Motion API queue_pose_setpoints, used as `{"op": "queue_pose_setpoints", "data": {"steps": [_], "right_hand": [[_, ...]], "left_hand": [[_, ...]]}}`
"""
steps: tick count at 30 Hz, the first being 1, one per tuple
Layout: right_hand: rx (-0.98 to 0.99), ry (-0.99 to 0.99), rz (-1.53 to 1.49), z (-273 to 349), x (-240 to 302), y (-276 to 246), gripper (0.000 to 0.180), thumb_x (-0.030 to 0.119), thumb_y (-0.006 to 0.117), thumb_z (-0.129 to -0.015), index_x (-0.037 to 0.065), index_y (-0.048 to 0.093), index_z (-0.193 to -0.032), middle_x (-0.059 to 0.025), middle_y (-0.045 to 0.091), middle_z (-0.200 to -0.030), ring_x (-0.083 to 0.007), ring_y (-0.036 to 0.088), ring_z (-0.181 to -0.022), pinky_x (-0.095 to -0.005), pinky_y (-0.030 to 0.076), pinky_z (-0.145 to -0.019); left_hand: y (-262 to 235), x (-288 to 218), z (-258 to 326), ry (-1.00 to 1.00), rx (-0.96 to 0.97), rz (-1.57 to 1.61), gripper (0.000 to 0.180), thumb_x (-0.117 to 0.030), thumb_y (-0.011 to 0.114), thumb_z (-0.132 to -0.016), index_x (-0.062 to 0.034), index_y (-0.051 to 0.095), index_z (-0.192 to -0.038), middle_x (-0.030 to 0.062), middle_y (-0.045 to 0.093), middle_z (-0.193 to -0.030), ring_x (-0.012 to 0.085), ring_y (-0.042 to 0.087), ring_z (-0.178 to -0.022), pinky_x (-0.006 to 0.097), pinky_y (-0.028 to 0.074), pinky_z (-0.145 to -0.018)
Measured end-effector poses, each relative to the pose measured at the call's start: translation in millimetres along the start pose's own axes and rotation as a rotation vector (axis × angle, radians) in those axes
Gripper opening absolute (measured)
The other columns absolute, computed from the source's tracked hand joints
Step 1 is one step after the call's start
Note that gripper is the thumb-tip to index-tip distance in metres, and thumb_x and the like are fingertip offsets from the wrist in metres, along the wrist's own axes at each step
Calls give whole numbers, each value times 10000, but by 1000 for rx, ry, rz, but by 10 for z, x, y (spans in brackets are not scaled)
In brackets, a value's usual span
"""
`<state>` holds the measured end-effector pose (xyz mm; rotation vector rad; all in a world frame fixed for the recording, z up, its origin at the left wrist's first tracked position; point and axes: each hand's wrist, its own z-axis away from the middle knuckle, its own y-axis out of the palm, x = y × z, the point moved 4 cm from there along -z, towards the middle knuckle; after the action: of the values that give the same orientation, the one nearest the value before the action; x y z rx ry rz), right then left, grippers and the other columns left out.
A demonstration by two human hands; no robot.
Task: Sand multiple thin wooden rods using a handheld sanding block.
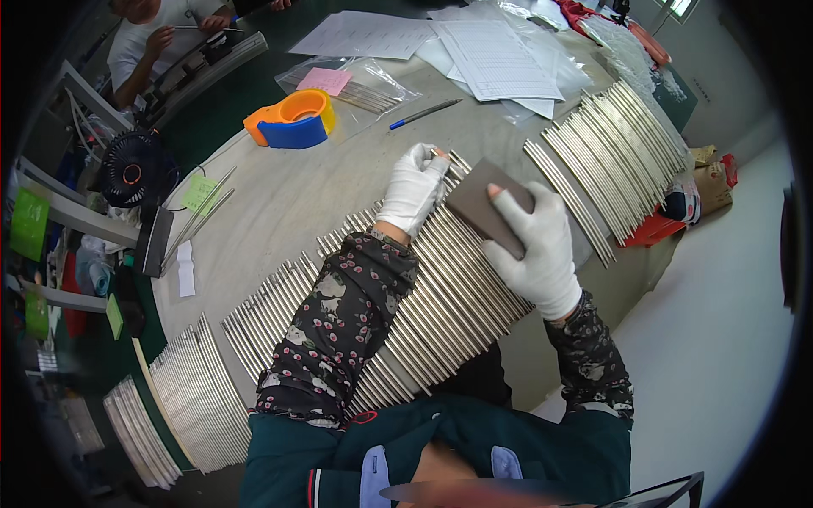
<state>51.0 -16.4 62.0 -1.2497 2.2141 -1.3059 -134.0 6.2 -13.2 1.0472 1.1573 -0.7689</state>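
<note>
While left hand (412,188) presses rods (449,288) | right hand (542,245) grip closed on block (489,206)

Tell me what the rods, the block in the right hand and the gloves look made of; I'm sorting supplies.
Rods: likely metal, silvery with a brushed sheen. Block in the right hand: flat, matte grey-brown, perhaps a sanding block. Gloves on that hand and the left hand: white knit fabric, apparently cotton.

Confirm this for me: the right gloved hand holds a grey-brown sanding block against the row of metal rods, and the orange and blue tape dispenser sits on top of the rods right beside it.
Not quite. The right hand does hold the sanding block on the metal rods, but the head view shows the tape dispenser standing on the bare table, well apart from the rods and far from that hand.
</note>
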Motion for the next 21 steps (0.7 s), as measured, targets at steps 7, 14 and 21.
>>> {"op": "queue_pose_setpoints", "data": {"steps": [7,14,21], "right_hand": [[-24,-18,-48,-39,-67,-18,561,243,729,-692,112,600,-1222,-246,507,-1091,-364,519,-981,-430,455,-839],[-17,41,28,-27,-121,-18,540,244,724,-690,105,616,-1201,-248,531,-1046,-360,523,-950,-428,459,-823],[-18,58,11,-48,-186,-33,547,239,735,-677,97,623,-1194,-267,520,-1100,-363,512,-977,-433,447,-859]], "left_hand": [[6,34,7,14,22,26,132,-139,557,-941,-24,511,-988,-4,505,-603,69,407,-408,229,308,-382],[16,12,-1,11,8,-3,130,-138,559,-940,-23,515,-983,-8,496,-611,69,407,-410,227,305,-383],[34,19,5,-6,15,44,135,-136,560,-937,-19,517,-990,-1,495,-617,74,402,-397,230,298,-375]]}}
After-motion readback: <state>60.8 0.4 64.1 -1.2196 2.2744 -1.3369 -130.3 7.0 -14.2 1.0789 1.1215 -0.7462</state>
